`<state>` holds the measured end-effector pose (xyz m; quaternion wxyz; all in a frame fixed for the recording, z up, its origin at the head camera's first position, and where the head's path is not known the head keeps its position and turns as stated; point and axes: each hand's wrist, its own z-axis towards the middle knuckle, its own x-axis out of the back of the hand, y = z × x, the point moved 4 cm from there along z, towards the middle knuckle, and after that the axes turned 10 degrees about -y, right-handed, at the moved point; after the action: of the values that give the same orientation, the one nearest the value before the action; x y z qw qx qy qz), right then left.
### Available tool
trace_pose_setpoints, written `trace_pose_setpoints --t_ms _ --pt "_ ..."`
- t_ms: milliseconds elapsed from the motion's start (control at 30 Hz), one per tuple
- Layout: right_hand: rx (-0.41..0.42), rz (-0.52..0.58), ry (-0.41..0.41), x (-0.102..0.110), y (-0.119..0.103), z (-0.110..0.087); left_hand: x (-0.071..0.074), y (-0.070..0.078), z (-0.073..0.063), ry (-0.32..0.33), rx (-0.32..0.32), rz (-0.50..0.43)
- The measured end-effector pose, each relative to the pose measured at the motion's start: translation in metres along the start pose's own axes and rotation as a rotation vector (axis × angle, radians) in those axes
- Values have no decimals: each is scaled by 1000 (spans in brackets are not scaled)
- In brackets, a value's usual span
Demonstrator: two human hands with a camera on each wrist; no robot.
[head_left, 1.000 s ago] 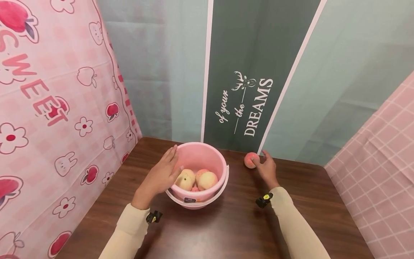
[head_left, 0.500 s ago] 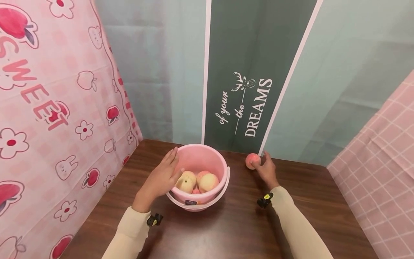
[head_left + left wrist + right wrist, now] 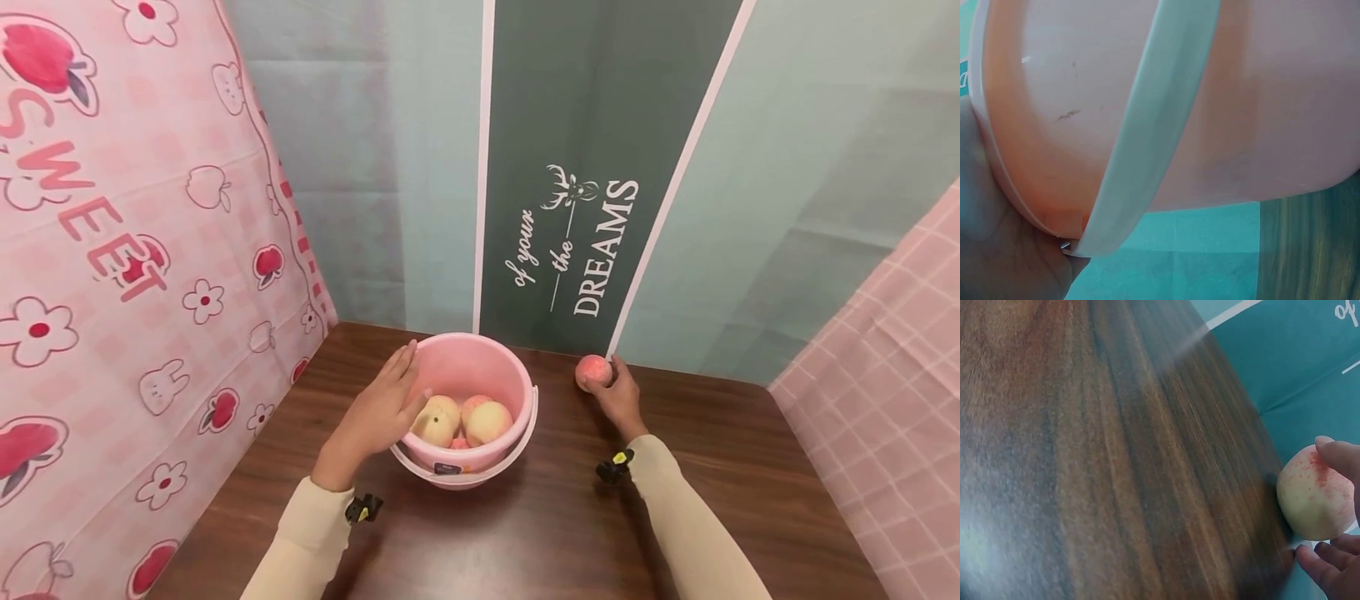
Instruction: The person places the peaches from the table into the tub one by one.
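A pink bucket [image 3: 521, 367] with a white handle [image 3: 480, 479] stands on the brown table, left of its middle. Several peaches [image 3: 489, 423] lie inside it. My left hand [image 3: 378, 412] rests on the bucket's left rim, fingers straight and the thumb over the edge. In the left wrist view that hand [image 3: 1004, 244] touches the rim beside the handle's joint. At the table's back edge, my right hand [image 3: 621, 398] holds a single peach [image 3: 591, 371]. Up close, the right thumb lies on this reddish, pale peach [image 3: 1310, 500] while the other fingers curl at its lower side.
Behind the table hangs a green cloth [image 3: 585, 100] with white lettering. A pink patterned cloth [image 3: 172, 250] borders the left side, and a pink checked one [image 3: 885, 350] the right. Bare wood [image 3: 570, 533] lies between my forearms.
My right fingers have drawn in around the lone peach. The left hand stays on the bucket rim. The head view has shifted slightly.
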<state>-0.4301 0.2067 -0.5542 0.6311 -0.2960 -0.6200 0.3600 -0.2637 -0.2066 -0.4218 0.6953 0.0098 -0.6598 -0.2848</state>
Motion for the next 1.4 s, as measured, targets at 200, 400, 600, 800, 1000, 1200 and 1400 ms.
trace_pose_setpoints --t_ms 200,400,600,800,1000,1200,1400 --pt "2 -15 21 5 3 0 -1 4 2 5 -1 9" --pt "13 -25 37 6 2 2 -1 4 2 11 0 2" --pt "18 -13 53 6 1 1 0 4 2 19 -9 4" --pt "37 7 83 6 1 0 0 4 1 16 -10 3" --pt "46 18 99 6 -1 -2 1 4 2 17 -7 2" --pt "51 28 121 9 -4 -6 0 3 1 10 -5 5" --pt "56 40 133 11 -9 -9 -1 2 -1 7 4 3"
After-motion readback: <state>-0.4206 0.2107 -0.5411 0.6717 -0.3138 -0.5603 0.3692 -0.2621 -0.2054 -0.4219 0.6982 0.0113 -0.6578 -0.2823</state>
